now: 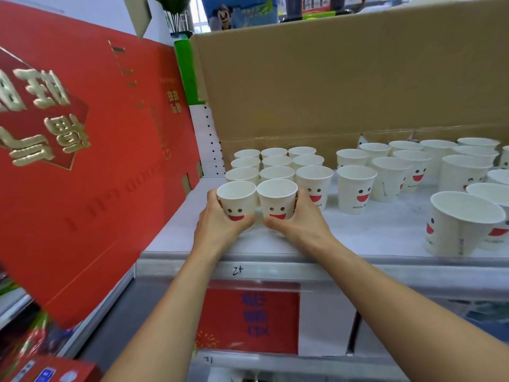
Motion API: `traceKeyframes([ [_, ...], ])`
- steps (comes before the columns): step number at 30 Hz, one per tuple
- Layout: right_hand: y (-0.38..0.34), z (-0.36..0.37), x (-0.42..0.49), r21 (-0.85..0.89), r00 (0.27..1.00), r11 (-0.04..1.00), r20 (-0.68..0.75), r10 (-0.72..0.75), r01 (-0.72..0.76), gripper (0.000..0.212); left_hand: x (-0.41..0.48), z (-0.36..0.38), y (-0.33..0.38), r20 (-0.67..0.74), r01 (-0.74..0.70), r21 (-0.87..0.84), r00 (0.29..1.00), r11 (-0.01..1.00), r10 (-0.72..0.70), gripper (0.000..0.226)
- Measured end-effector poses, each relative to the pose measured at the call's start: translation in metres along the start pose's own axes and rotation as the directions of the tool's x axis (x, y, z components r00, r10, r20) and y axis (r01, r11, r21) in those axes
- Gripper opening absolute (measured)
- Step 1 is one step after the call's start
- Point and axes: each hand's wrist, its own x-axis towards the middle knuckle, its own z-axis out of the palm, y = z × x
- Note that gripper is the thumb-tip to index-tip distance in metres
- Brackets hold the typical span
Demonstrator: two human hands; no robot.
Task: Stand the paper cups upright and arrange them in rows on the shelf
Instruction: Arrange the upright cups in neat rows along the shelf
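Observation:
White paper cups with a red smiling face stand upright on the white shelf (358,232). My left hand (217,224) grips one cup (237,198) at the front left. My right hand (300,221) grips the cup (276,198) beside it. Both cups sit at the front of a block of several cups in three columns (276,162). To the right, loose upright cups (356,188) stand scattered, with a large near one (460,224) at the front right.
A big red gift box (82,161) leans along the left side of the shelf. A brown cardboard box wall (344,78) closes the back. The shelf's front rail (275,268) carries a red price label (248,318) below.

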Motion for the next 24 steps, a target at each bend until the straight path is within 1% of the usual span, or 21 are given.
traceKeyframes([
  [1,0.000,-0.001,-0.001,0.010,1.000,1.000,0.001,0.004,-0.004,0.075,0.001,0.000,-0.001,0.004,-0.006,-0.007,1.000,1.000,0.006,0.081],
  [3,0.001,-0.004,-0.004,0.045,1.000,0.999,-0.001,0.007,-0.007,0.078,-0.002,-0.002,-0.001,0.001,-0.018,-0.015,1.000,1.000,0.018,0.099],
  [4,0.001,-0.008,-0.007,0.056,1.000,0.998,-0.006,0.000,0.000,0.080,-0.006,-0.003,0.000,-0.039,-0.029,-0.022,0.999,0.999,0.028,0.106],
  [5,0.002,-0.012,-0.012,0.059,1.000,0.998,-0.013,-0.017,0.017,0.081,-0.012,-0.003,0.001,-0.123,-0.058,-0.041,0.991,0.997,0.053,0.107],
  [6,0.003,-0.018,-0.017,0.057,0.999,0.997,-0.026,-0.042,0.043,0.080,-0.019,-0.003,0.004,-0.238,-0.123,-0.068,0.966,0.990,0.104,0.100],
  [8,0.006,-0.035,-0.031,0.042,0.988,0.990,-0.079,-0.131,0.135,0.071,-0.038,0.003,0.014,-0.452,-0.312,-0.084,0.858,0.947,0.243,0.074],
  [9,0.008,-0.046,-0.038,0.021,0.974,0.981,-0.125,-0.190,0.194,0.063,-0.048,0.010,0.023,-0.505,-0.386,-0.083,0.811,0.919,0.295,0.064],
  [10,0.011,-0.058,-0.045,-0.011,0.951,0.967,-0.181,-0.252,0.254,0.056,-0.056,0.019,0.034,-0.512,-0.435,-0.100,0.793,0.895,0.329,0.057],
  [12,0.020,-0.086,-0.056,-0.075,0.880,0.931,-0.306,-0.362,0.357,0.042,-0.070,0.044,0.062,-0.431,-0.486,-0.174,0.820,0.857,0.377,0.051],
  [14,0.030,-0.118,-0.067,-0.135,0.795,0.898,-0.424,-0.434,0.418,0.033,-0.082,0.073,0.092,-0.291,-0.504,-0.247,0.853,0.828,0.432,0.053],
  [16,0.043,-0.151,-0.076,-0.178,0.727,0.889,-0.519,-0.450,0.423,0.029,-0.091,0.101,0.119,-0.099,-0.459,-0.330,0.886,0.825,0.453,0.063],
  [17,0.050,-0.167,-0.080,-0.189,0.707,0.893,-0.553,-0.440,0.408,0.028,-0.096,0.114,0.131,0.011,-0.415,-0.358,0.894,0.836,0.448,0.070],
  [19,0.062,-0.196,-0.085,-0.194,0.700,0.915,-0.593,-0.397,0.355,0.029,-0.102,0.140,0.152,0.187,-0.353,-0.347,0.882,0.869,0.432,0.084],
  [20,0.067,-0.209,-0.086,-0.186,0.716,0.928,-0.594,-0.367,0.322,0.031,-0.105,0.152,0.163,0.233,-0.354,-0.308,0.871,0.883,0.431,0.092],
  [22,0.072,-0.225,-0.081,-0.202,0.760,0.944,-0.560,-0.329,0.260,0.031,-0.105,0.174,0.179,0.286,-0.384,-0.207,0.856,0.900,0.431,0.104],
  [24,0.073,-0.236,-0.075,-0.257,0.802,0.936,-0.490,-0.342,0.243,0.031,-0.102,0.188,0.188,0.301,-0.410,-0.124,0.852,0.904,0.428,0.098],
])
